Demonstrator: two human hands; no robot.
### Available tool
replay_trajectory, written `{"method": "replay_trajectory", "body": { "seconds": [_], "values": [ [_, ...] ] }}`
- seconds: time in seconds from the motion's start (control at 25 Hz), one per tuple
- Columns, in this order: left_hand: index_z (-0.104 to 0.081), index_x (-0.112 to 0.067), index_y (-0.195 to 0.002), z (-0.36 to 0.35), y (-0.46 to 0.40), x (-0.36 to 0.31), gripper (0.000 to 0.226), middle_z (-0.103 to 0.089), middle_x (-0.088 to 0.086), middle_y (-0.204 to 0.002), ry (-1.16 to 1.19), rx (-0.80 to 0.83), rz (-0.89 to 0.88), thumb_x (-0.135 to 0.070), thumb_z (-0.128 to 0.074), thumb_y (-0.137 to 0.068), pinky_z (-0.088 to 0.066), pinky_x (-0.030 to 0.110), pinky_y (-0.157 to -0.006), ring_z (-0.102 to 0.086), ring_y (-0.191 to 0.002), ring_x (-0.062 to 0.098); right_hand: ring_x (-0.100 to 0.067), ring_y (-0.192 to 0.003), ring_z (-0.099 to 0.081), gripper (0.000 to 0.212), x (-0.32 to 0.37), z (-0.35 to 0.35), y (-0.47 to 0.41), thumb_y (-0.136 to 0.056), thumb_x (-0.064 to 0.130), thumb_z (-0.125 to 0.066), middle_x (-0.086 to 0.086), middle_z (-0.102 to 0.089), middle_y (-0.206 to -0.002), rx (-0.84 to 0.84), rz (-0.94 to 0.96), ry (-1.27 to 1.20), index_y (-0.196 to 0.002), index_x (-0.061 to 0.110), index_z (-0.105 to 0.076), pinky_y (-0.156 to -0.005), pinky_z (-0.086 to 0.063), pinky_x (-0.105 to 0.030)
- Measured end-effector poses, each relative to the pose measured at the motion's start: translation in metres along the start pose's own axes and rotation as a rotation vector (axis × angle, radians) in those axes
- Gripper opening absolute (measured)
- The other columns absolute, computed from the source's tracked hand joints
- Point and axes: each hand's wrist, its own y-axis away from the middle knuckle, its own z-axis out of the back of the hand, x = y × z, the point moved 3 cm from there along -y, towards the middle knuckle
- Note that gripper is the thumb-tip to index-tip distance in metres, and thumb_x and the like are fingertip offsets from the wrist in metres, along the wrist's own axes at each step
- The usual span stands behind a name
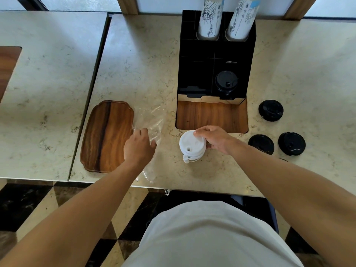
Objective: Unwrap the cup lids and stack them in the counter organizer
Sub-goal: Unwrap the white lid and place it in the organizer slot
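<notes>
Our right hand [213, 139] grips the short stack of white lids [191, 146] upright on the table [212, 170], sip holes toward us. Our left hand [138, 149] pinches the clear wrapper [152, 120].

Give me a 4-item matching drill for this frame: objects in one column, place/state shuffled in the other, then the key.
Column 1
1. white lids
2. plastic wrap
3. wooden tray
4. black lid stack

Column 2
A. in the organizer's front right compartment
B. gripped by the right hand
C. lying bare at the counter's left
D. crumpled flat under the left hand

Pairs: 1-B, 2-D, 3-C, 4-A
</notes>
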Motion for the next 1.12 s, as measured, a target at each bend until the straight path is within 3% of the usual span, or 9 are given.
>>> {"method": "replay_trajectory", "body": {
  "seconds": [0.16,0.24,0.36,0.52,0.76,0.92,1.12],
  "values": [
    [-0.063,-0.012,-0.111,0.002,-0.004,-0.032,0.025,-0.067,0.006,-0.106,0.406,-0.001,-0.066,-0.032,-0.057,-0.099,-0.052,0.037,-0.073,-0.064,-0.088,0.023,-0.027,-0.112,-0.066,0.023,0.007,-0.001,0.002,-0.09,0.028,-0.074,-0.007,-0.07,-0.119,0.015,0.017,-0.011,-0.109,0.015,-0.073,-0.097,-0.057,-0.045],
    [-0.064,-0.015,-0.117,-0.002,-0.002,-0.05,0.036,-0.068,0.0,-0.1,0.612,0.122,-0.005,-0.045,-0.062,-0.095,-0.052,0.032,-0.071,-0.064,-0.085,0.015,-0.027,-0.112,-0.066,0.025,0.013,0.0,0.003,-0.09,0.028,-0.074,-0.008,-0.07,-0.12,0.029,0.034,-0.007,-0.111,0.014,-0.073,-0.097,-0.057,-0.044],
    [-0.055,-0.018,-0.134,-0.008,0.002,-0.069,0.057,-0.068,-0.003,-0.104,0.903,0.286,0.151,-0.055,-0.063,-0.092,-0.062,0.038,-0.072,-0.07,-0.085,0.013,-0.027,-0.11,-0.068,0.027,0.022,0.002,0.005,-0.09,0.029,-0.075,-0.007,-0.072,-0.117,0.08,0.077,-0.034,-0.112,0.014,-0.073,-0.089,-0.058,-0.037],
    [-0.066,-0.015,-0.113,-0.008,-0.001,-0.076,0.029,-0.076,0.006,-0.101,1.111,0.257,0.251,-0.036,-0.07,-0.093,-0.065,0.038,-0.068,-0.076,-0.079,0.018,-0.024,-0.107,-0.07,0.029,0.034,0.006,0.008,-0.089,0.035,-0.075,-0.004,-0.073,-0.114,0.108,0.132,0.002,-0.112,0.018,-0.072,-0.083,-0.06,-0.033],
    [-0.068,-0.01,-0.102,0.014,-0.024,-0.09,0.022,-0.078,0.006,-0.094,1.273,0.188,0.303,-0.028,-0.074,-0.092,-0.064,0.036,-0.063,-0.077,-0.076,0.02,-0.03,-0.115,-0.067,0.039,0.063,0.016,0.011,-0.092,0.036,-0.071,-0.011,-0.069,-0.124,0.06,0.185,-0.068,-0.123,0.012,-0.065,-0.101,-0.055,-0.048],
    [-0.066,-0.012,-0.105,0.031,-0.052,-0.101,0.029,-0.074,0.0,-0.095,1.307,0.083,0.324,-0.031,-0.079,-0.088,-0.06,0.026,-0.056,-0.075,-0.074,0.007,-0.03,-0.112,-0.066,0.046,0.096,0.032,0.015,-0.096,0.036,-0.065,-0.011,-0.064,-0.126,-0.009,0.203,0.023,-0.134,0.013,-0.052,-0.094,-0.059,-0.045],
    [-0.066,-0.011,-0.101,0.039,-0.086,-0.11,0.031,-0.072,0.002,-0.094,1.351,0.008,0.371,-0.034,-0.081,-0.085,-0.061,0.029,-0.058,-0.073,-0.072,0.002,-0.032,-0.098,-0.071,0.043,0.125,0.048,0.012,-0.097,0.027,-0.067,-0.015,-0.067,-0.117,-0.066,0.218,0.123,-0.133,0.011,-0.051,-0.091,-0.061,-0.047]
  ]
}}
